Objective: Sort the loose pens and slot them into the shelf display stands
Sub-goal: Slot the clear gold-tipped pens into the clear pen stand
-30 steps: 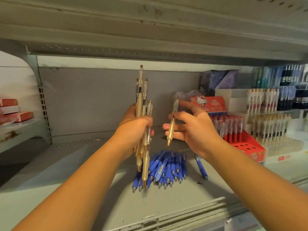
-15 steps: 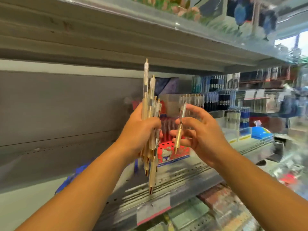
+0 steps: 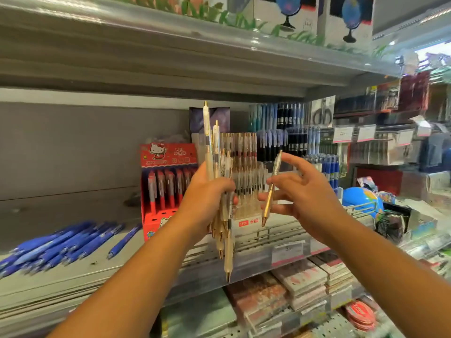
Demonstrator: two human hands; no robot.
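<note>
My left hand (image 3: pixel 207 198) grips a bunch of several gold-and-white pens (image 3: pixel 223 230), held upright with tips down. My right hand (image 3: pixel 305 193) pinches a single gold pen (image 3: pixel 269 193) between thumb and fingers, tip down, just right of the bunch. Behind both hands stands a clear tiered display stand (image 3: pixel 246 181) holding rows of matching gold pens. A red cartoon-cat display stand (image 3: pixel 166 186) with red pens stands to its left. A pile of loose blue pens (image 3: pixel 61 245) lies on the grey shelf (image 3: pixel 61 272) at the left.
An upper shelf (image 3: pixel 170 52) overhangs close above the hands. More pen displays (image 3: pixel 292 132) fill the back right. A blue globe (image 3: pixel 361 198) and small goods crowd the right side. Notebooks (image 3: pixel 300 286) lie on the shelf below.
The view has swung right along the shelf; the blue pens now lie far left and the display stands are behind my hands. Both hands keep their pens.
</note>
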